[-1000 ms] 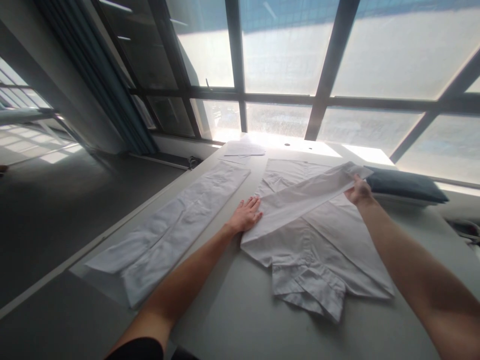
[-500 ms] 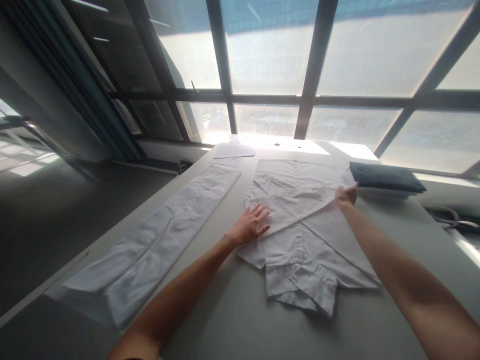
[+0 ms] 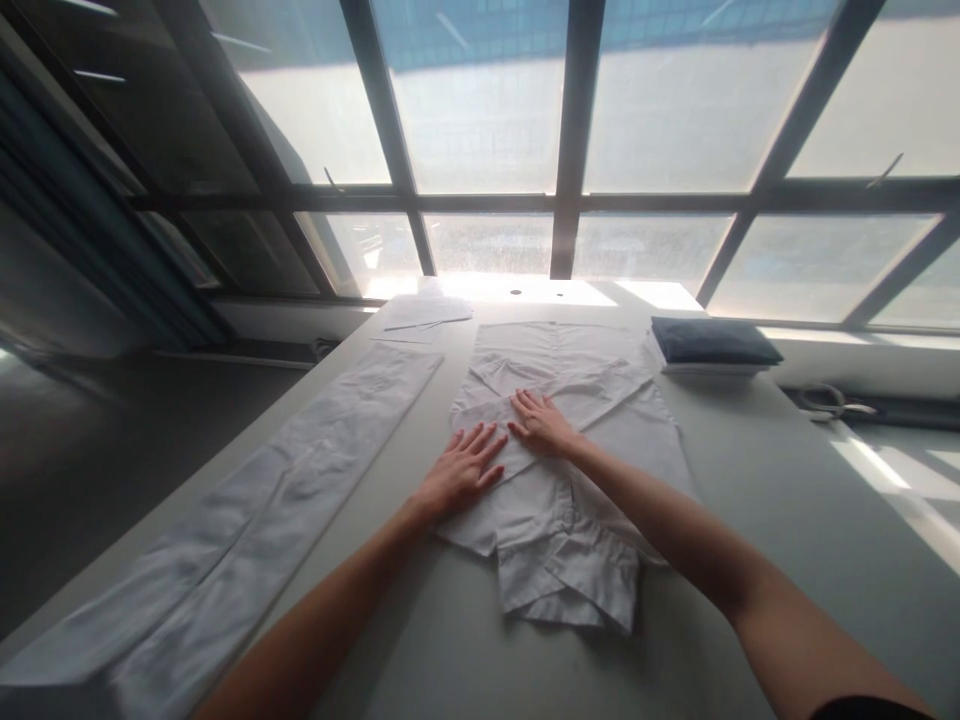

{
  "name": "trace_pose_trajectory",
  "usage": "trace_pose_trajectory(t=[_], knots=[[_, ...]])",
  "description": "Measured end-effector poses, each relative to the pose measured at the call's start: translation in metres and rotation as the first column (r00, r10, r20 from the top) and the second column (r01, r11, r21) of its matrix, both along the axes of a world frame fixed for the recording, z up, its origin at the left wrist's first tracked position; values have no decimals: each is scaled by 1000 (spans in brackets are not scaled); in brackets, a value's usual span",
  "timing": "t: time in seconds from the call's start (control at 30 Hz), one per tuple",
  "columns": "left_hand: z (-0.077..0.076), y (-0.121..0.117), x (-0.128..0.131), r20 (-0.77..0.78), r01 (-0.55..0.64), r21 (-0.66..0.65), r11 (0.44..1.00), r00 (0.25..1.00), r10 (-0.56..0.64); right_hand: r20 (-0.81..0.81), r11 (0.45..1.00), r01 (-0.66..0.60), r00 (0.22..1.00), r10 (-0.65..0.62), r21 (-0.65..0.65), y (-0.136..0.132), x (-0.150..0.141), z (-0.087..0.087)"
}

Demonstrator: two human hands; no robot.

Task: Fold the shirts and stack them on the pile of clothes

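Observation:
A white shirt (image 3: 600,420) lies on the table, its collar end toward me and a sleeve folded across its body. My left hand (image 3: 466,468) rests flat on the shirt's left edge with fingers spread. Just right of it, my right hand (image 3: 541,424) is laid flat on the folded sleeve, fingers stretched out. Neither hand grips the cloth. To the left, a long folded white garment (image 3: 247,510) stretches along the table edge, apart from both hands.
The white table (image 3: 750,500) reaches to the windows. Papers (image 3: 427,311) lie at its far left. A dark folded garment (image 3: 712,342) sits on a white stack at the far right. A cable (image 3: 829,402) is beyond the right edge.
My right hand has let go of the sleeve end at the right and moved left beside my left hand. The sleeve, held up earlier, now lies on the shirt. The view has turned right.

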State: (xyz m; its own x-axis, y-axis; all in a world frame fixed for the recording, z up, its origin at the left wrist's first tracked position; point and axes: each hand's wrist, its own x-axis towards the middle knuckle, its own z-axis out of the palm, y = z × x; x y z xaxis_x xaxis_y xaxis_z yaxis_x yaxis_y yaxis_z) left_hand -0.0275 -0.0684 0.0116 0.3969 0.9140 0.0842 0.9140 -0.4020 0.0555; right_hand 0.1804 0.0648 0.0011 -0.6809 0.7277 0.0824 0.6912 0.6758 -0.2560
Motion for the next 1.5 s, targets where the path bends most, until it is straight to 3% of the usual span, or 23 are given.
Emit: trace_pose_trajectory(t=[0.13,0.27,0.4,0.63,0.87,1.07,1.13,1.3,1.5], knots=[[-3,0,-3,11,0,2,1000,1000,0,67,991,135,989,-135,6,32,46,1],[-5,1,-5,21,-1,5,1000,1000,1,144,913,409,903,-404,-1,76,109,3],[-8,2,-6,17,0,10,1000,1000,0,161,860,510,850,-502,-11,98,142,-1],[-9,2,-5,17,-16,-5,1000,1000,16,162,854,520,841,-517,24,102,143,-11],[-5,19,-34,31,-333,-36,942,942,334,116,848,529,841,-528,27,104,147,-16],[-10,30,-54,171,-450,26,893,882,439,93,851,525,846,-525,21,103,146,-17],[-10,36,-57,234,-473,59,879,863,448,83,850,525,846,-526,34,103,146,-18],[-7,51,-63,252,-387,113,915,902,351,65,848,529,845,-530,38,102,146,-19],[-8,57,-72,271,-446,73,892,870,413,47,850,526,848,-527,40,102,147,-19]])
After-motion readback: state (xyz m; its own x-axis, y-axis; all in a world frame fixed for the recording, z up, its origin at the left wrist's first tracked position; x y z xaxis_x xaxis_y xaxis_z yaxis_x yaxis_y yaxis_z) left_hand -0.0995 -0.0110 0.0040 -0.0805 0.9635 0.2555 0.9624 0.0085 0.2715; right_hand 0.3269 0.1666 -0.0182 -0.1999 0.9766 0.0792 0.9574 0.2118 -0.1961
